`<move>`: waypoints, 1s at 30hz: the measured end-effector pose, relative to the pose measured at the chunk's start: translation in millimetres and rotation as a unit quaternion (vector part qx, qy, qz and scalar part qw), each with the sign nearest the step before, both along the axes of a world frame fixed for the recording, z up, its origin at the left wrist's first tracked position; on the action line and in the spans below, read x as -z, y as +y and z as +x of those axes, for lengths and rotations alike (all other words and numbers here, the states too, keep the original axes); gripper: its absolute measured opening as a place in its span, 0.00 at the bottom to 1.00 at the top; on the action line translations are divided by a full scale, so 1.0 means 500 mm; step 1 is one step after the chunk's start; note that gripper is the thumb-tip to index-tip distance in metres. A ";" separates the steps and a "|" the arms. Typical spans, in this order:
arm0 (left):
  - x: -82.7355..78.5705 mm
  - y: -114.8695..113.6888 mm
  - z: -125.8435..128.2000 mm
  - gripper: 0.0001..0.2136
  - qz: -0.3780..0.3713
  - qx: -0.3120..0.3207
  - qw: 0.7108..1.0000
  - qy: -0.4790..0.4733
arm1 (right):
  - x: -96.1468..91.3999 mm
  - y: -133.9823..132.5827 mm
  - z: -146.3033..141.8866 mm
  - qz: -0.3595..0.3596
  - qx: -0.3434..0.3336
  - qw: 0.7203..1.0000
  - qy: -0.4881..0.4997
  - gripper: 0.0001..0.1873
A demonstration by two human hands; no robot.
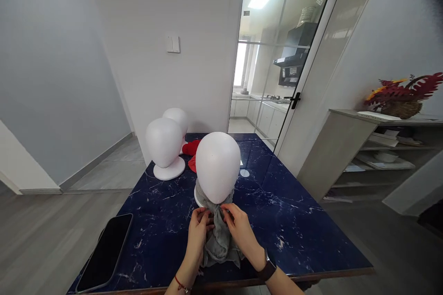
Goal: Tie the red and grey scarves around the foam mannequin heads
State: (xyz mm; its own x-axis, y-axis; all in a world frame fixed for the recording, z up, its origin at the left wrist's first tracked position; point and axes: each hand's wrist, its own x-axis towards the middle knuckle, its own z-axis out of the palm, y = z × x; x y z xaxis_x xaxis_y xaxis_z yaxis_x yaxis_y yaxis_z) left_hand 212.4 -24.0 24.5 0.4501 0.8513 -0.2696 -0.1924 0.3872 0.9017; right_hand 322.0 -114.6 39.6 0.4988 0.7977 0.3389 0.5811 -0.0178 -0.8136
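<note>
A white foam mannequin head (218, 166) stands upright in front of me with a thin grey scarf (221, 244) wrapped around its neck. The scarf gathers in a knot below the chin, and its loose ends spread over the table. Pinching the fabric on the left side of the knot is my left hand (198, 230), with a red string bracelet at the wrist. My right hand (240, 228), wearing a dark watch, has its fingers closed on the scarf on the knot's right side. Parts of the fingertips are hidden in the cloth.
Two more white mannequin heads (164, 143) stand at the back left. Red cloth (191, 148) lies behind the front head. A black phone (105, 251) rests at the left edge of the dark blue marbled table (287, 221). A glass door (270, 55) and shelf (346, 147) are beyond.
</note>
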 end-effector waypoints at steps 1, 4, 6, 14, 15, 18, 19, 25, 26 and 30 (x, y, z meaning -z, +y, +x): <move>-0.002 0.004 0.000 0.12 -0.012 -0.007 1.000 0.008 | 0.001 -0.001 0.007 -0.006 -0.007 1.000 -0.029 0.14; -0.008 0.017 0.003 0.08 -0.031 -0.021 0.999 0.033 | 0.001 -0.004 0.014 -0.018 -0.027 0.996 -0.079 0.16; -0.010 0.024 0.007 0.06 -0.055 -0.012 0.998 0.029 | 0.000 -0.003 0.006 -0.010 -0.016 0.996 -0.083 0.14; -0.018 0.020 0.022 0.04 -0.186 0.012 0.982 -0.033 | 0.012 0.027 -0.060 -0.021 0.108 0.988 -0.112 0.09; -0.019 0.019 0.023 0.04 -0.193 0.017 0.980 -0.034 | 0.014 0.031 -0.064 -0.029 0.121 0.985 -0.123 0.09; -0.018 0.020 0.023 0.04 -0.217 0.023 0.975 -0.050 | 0.017 0.037 -0.067 -0.051 0.139 0.977 -0.156 0.10; -0.016 0.021 0.023 0.03 -0.222 0.020 0.973 -0.058 | 0.016 0.037 -0.066 -0.057 0.141 0.975 -0.163 0.10; 0.001 0.021 0.027 0.06 -0.221 0.007 0.974 -0.058 | 0.015 0.039 -0.060 -0.067 0.144 0.970 -0.183 0.14; 0.000 0.020 0.028 0.07 -0.222 0.009 0.974 -0.049 | 0.016 0.039 -0.060 -0.065 0.147 0.969 -0.189 0.15; -0.014 0.015 0.031 0.08 -0.216 0.021 0.976 0.002 | 0.017 0.041 -0.056 -0.051 0.164 0.965 -0.199 0.19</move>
State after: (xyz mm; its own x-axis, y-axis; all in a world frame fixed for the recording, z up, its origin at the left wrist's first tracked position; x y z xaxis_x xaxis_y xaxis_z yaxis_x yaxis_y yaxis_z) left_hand 227.7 -16.5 31.7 0.4811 0.6386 -0.6007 -0.1654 0.7390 0.6531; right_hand 293.9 -94.0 30.8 0.5775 0.6577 0.4836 0.7960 -0.3223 -0.5123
